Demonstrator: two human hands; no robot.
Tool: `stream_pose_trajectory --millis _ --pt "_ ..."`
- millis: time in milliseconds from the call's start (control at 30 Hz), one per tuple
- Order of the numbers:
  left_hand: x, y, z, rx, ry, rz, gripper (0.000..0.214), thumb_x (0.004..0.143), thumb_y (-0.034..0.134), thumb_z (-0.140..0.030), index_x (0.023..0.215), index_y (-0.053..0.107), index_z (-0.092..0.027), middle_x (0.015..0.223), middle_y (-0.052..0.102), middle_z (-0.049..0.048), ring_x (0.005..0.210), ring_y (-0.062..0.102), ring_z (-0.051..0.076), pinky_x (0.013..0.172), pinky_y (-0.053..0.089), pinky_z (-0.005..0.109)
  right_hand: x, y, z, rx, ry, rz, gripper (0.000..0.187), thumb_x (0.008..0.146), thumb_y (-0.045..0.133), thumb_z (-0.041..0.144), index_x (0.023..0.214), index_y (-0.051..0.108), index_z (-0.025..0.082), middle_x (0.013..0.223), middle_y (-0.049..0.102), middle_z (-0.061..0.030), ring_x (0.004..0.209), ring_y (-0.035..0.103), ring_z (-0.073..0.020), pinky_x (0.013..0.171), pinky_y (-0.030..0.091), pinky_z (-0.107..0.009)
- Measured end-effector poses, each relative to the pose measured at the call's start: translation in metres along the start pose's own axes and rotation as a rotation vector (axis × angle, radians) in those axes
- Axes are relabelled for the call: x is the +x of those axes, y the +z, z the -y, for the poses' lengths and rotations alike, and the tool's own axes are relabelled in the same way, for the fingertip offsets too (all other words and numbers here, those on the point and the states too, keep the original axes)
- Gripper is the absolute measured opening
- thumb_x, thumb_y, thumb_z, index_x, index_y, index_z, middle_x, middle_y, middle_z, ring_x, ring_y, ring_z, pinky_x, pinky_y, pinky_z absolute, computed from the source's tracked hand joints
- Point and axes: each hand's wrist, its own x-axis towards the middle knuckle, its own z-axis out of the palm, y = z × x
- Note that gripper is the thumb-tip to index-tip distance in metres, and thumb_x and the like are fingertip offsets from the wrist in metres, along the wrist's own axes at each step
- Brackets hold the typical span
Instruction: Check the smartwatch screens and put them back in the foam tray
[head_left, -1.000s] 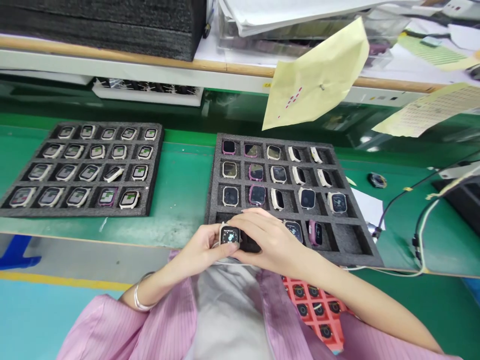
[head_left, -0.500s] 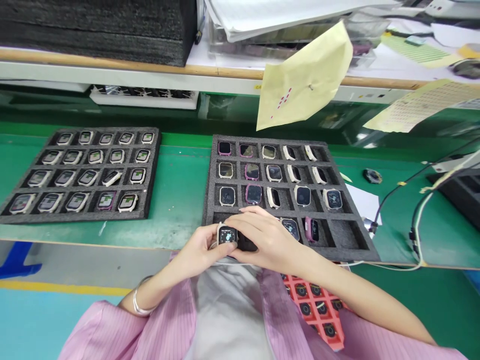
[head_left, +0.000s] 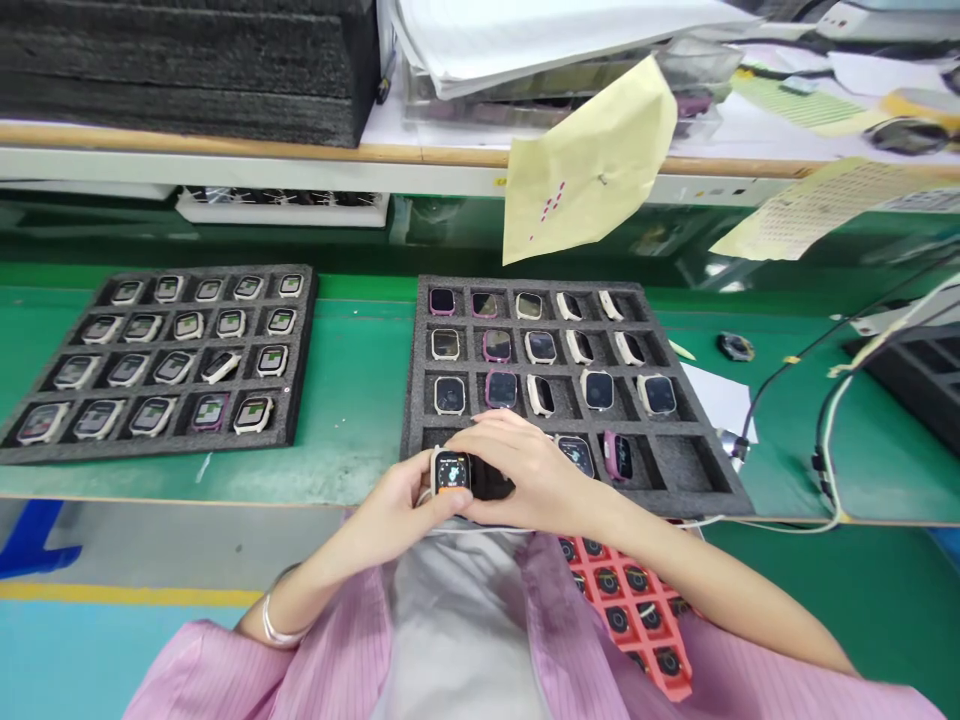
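Note:
A smartwatch case (head_left: 453,472) without a strap is held upright at the front edge of the right foam tray (head_left: 720,468). Its lit screen shows text, a small pale figure and an orange bar. My left hand (head_left: 390,508) closes on its left side, the thumb at the lower edge of the screen. From the right, my right hand (head_left: 529,470) curves over the tray, fingertips at the watch's upper right and thumb near its lower right corner. A purple watch (head_left: 618,456) and a pale watch (head_left: 575,456) lie in compartments just right of my right hand.
Another dark foam tray (head_left: 296,350) with rows of watches lies to the left. A red tray (head_left: 637,600) with round dark parts is below the bench edge. Cables (head_left: 829,420) run at the right. Yellow paper (head_left: 589,165) hangs from the shelf (head_left: 442,172).
An orange bar now shows on the watch screen, which was without it before. Both hands keep nearly the same hold. The view has shifted slightly.

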Motion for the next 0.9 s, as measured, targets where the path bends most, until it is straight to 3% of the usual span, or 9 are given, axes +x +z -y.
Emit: stream_pose_trajectory --millis 100,167,367,433,533,667,733,833,900 --pt "-0.015 0.002 0.007 -0.069 -0.009 0.008 0.049 0.078 0.074 -0.042 0.118 0.057 -0.019 0.095 0.059 0.0037 0.090 0.053 0.019 0.080 0.045 0.028 -0.001 -0.001 -0.006 0.080 0.072 -0.064 0.032 0.074 0.074 0.024 0.103 0.063 0.017 0.095 0.071 -0.0068 0.089 0.065 -0.0221 0.086 0.050 -0.039" --pt "-0.028 0.007 0.014 -0.083 -0.044 -0.131 0.042 0.083 0.070 -0.042 0.117 0.057 -0.022 0.094 0.059 0.0034 0.088 0.053 0.018 0.083 0.046 0.029 -0.002 -0.001 -0.011 0.051 0.132 -0.102 0.034 0.072 0.076 0.022 0.103 0.063 0.017 0.096 0.071 -0.0069 0.091 0.065 -0.0226 0.087 0.051 -0.039" --pt "-0.055 0.025 0.014 -0.336 -0.050 -0.357 0.043 0.075 0.077 -0.042 0.108 0.056 -0.026 0.086 0.059 0.0020 0.064 0.052 0.014 0.057 0.045 0.024 -0.007 0.002 0.014 -0.132 0.065 0.091 0.035 0.084 0.065 0.013 0.118 0.059 0.004 0.135 0.054 -0.0246 0.129 0.048 -0.0302 0.107 0.039 -0.046" --pt "-0.051 0.029 0.004 -0.371 0.067 -0.372 0.041 0.077 0.075 -0.042 0.109 0.054 -0.030 0.081 0.058 -0.0004 0.058 0.050 0.013 0.052 0.044 0.024 -0.015 -0.003 0.034 0.068 0.083 0.165 0.037 0.092 0.058 0.016 0.126 0.053 0.002 0.128 0.060 -0.0210 0.119 0.057 -0.0217 0.098 0.048 -0.030" --pt "-0.036 0.034 -0.008 -0.224 0.179 -0.283 0.044 0.077 0.073 -0.045 0.116 0.054 -0.035 0.087 0.063 0.0006 0.067 0.058 0.017 0.061 0.052 0.029 -0.038 -0.022 0.053 0.389 0.197 0.283 0.031 0.097 0.055 0.022 0.124 0.056 0.008 0.084 0.072 -0.0029 0.070 0.066 -0.0095 0.061 0.051 -0.014" --pt "-0.011 0.040 -0.013 0.196 0.181 -0.063 0.052 0.079 0.070 -0.049 0.126 0.055 -0.033 0.121 0.065 0.0063 0.108 0.061 0.028 0.089 0.053 0.036 -0.096 -0.081 0.043 0.293 0.427 -0.058 0.032 0.099 0.050 0.031 0.085 0.072 0.013 0.071 0.067 -0.0005 0.060 0.060 -0.0085 0.054 0.047 -0.016" --pt "-0.001 0.038 -0.016 0.342 0.231 -0.041 0.052 0.082 0.066 -0.049 0.130 0.053 -0.032 0.124 0.065 0.0070 0.112 0.061 0.028 0.090 0.053 0.035 -0.134 -0.124 0.025 0.065 0.621 -0.354 0.046 0.101 0.043 0.045 0.081 0.068 0.012 0.052 0.050 0.0049 0.042 0.045 -0.0065 0.039 0.037 -0.017" --pt "0.014 0.024 -0.030 0.425 0.256 -0.078 0.046 0.084 0.064 -0.048 0.125 0.057 -0.028 0.122 0.066 0.0085 0.108 0.063 0.028 0.085 0.057 0.033 -0.191 -0.196 -0.004 -0.126 0.718 -0.535 0.056 0.103 0.030 0.049 0.083 0.062 0.009 0.048 0.033 0.0103 0.033 0.031 -0.0035 0.034 0.026 -0.015" --pt "0.025 0.011 -0.043 0.456 0.233 -0.096 0.041 0.082 0.066 -0.048 0.118 0.062 -0.028 0.122 0.066 0.0073 0.106 0.065 0.027 0.085 0.058 0.031 -0.222 -0.238 -0.022 -0.249 0.781 -0.574 0.057 0.104 0.025 0.047 0.084 0.062 0.008 0.055 0.041 0.0074 0.037 0.042 -0.0024 0.040 0.033 -0.013"
